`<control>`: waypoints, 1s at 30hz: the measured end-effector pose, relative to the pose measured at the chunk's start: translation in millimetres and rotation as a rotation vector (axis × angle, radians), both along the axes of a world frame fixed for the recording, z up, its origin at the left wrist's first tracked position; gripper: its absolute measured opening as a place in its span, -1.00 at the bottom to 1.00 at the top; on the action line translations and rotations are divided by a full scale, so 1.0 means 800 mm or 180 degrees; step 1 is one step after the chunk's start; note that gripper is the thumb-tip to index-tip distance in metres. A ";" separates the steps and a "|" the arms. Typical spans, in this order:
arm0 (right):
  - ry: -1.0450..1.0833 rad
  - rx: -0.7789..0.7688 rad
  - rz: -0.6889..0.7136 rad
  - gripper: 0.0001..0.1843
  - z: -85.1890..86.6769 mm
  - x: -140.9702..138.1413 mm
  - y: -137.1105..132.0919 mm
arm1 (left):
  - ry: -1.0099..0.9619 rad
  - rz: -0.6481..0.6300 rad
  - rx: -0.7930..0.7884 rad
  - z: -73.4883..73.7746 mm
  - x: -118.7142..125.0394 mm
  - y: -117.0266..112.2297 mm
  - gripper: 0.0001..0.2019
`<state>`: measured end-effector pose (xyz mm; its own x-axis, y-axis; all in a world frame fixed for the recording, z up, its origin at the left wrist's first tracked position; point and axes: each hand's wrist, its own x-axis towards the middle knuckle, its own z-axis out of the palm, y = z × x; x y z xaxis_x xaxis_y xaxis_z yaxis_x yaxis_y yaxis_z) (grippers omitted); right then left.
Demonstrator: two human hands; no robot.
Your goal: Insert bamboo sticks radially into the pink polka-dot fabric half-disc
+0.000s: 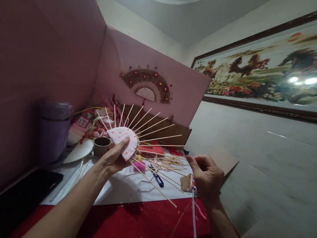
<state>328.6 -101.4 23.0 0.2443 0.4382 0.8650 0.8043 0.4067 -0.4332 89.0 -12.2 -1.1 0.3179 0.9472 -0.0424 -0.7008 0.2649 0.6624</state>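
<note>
Above the near table's white sheet, your left hand clamps the spotted fan frame, thumb on its pad; keep that grip firm so the sticks stay spread. Just right, your right hand pinches a ribbon, held apart.

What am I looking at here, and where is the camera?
No machine here: a person works with bare hands, and the one camera sits on their head, looking down at them. The left hand holds a half-made fan: a pink dotted half-circle with thin wooden sticks spreading out. The right hand pinches a white ribbon that hangs down. Below lie a red cloth, a white sheet, loose sticks, a blue-handled tool and a small brown cup. A finished fan hangs on the pink wall.
</note>
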 end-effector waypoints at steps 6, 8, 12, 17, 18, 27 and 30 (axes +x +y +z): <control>0.0050 0.0025 -0.0090 -0.71 -0.015 0.008 -0.001 | 0.0075 0.0081 -0.0094 0.002 -0.001 -0.002 -0.84; 0.0006 -0.0017 -0.0139 -0.71 -0.018 0.010 -0.001 | 0.0064 0.0034 -0.0122 -0.001 -0.002 0.000 -0.81; -0.0050 -0.0214 -0.0175 -0.70 -0.027 0.013 0.002 | -0.0016 -0.0136 -0.0060 -0.006 -0.004 0.005 -0.78; -0.0122 -0.0409 -0.0218 -0.68 -0.045 0.016 0.021 | -0.0183 -0.0289 -0.0051 -0.004 0.000 0.001 -0.84; -0.0143 -0.0419 -0.0248 -0.68 -0.049 0.015 0.028 | -0.0228 -0.0314 -0.0059 -0.003 0.001 -0.001 -0.86; -0.0328 -0.0746 -0.0620 -0.65 -0.060 -0.020 0.095 | -0.0055 -0.0830 -0.0140 -0.007 0.007 -0.009 -0.85; -0.0264 -0.0723 -0.0556 -0.68 -0.058 -0.031 0.113 | 0.0159 -0.0933 -0.0143 -0.008 0.010 -0.010 -0.81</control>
